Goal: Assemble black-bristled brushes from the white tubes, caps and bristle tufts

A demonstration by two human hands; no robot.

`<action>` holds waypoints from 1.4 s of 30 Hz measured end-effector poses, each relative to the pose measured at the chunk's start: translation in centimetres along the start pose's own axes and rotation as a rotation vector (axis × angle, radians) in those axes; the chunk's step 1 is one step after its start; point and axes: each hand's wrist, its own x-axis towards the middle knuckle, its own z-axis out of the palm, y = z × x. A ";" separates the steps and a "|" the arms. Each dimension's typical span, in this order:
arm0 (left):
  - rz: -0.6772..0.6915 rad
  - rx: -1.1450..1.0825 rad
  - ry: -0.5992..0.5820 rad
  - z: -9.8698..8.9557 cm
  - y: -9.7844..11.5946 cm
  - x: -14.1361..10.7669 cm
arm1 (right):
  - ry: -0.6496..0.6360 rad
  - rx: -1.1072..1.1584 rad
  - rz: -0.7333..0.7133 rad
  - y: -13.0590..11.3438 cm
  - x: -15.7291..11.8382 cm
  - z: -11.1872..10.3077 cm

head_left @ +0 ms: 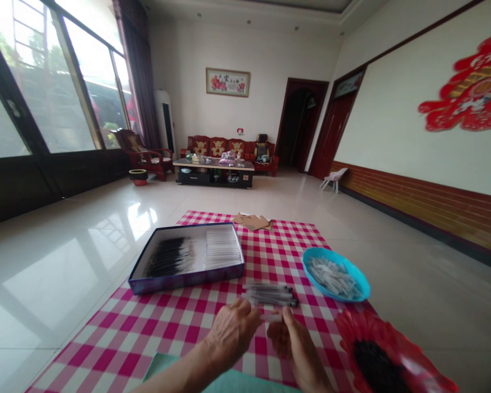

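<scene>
My right hand (pixel 292 344) pinches a whitish translucent pen barrel (pixel 272 317) between thumb and fingers. At the barrel's left end my left hand (pixel 235 327) is closed, its fingertips blurred; what they grip is hidden. Just beyond both hands lies a small pile of pens (pixel 270 293) with clear barrels and black ends. Further left, a shallow dark blue box (pixel 188 279) holds black thin refills (pixel 167 255) on one side and a row of white sticks (pixel 221 248) on the other.
A blue bowl (pixel 365 284) of translucent white pieces stands at the right. Nearer is a red petal-edged bowl (pixel 346 327) with small black parts. Cardboard pieces (pixel 253 221) lie at the far edge of the checked tablecloth (pixel 188 311). A coffee table (pixel 213 177) and sofa stand beyond.
</scene>
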 end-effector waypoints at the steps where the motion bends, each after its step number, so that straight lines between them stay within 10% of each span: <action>1: 0.051 0.069 0.020 0.3 -0.1 -0.2 | 0.002 0.026 0.034 0.4 0.1 0.0; 9: 0.085 -0.132 -0.031 -0.3 -0.6 -0.8 | -0.035 -0.124 -0.048 0.1 0.0 -0.5; 16: -0.384 -1.131 -0.756 -2.3 -3.6 0.3 | -0.075 -0.486 -0.411 -1.4 -1.9 0.5; 20: -0.402 -1.392 -1.086 -2.3 -5.0 0.3 | -0.186 -0.540 -0.529 -2.4 -2.5 1.0; 23: -0.344 -1.249 -0.949 -2.9 -4.4 -0.2 | -0.131 -0.455 -0.453 -2.6 -2.7 1.2; 28: -0.077 -0.476 -0.234 -3.6 -2.0 -1.2 | -0.051 -0.111 -0.087 -1.3 -2.2 1.9; 32: 0.028 -0.097 -0.097 -2.7 -1.0 -2.0 | 0.021 0.016 -0.018 -0.3 -1.6 2.4; 36: -0.031 -0.309 -0.175 -2.7 -1.6 -2.1 | -0.001 -0.118 -0.113 -0.9 -1.9 2.3; 42: -0.399 -1.248 -0.876 -3.6 -4.5 -1.4 | -0.046 -0.395 -0.491 -2.5 -3.8 2.6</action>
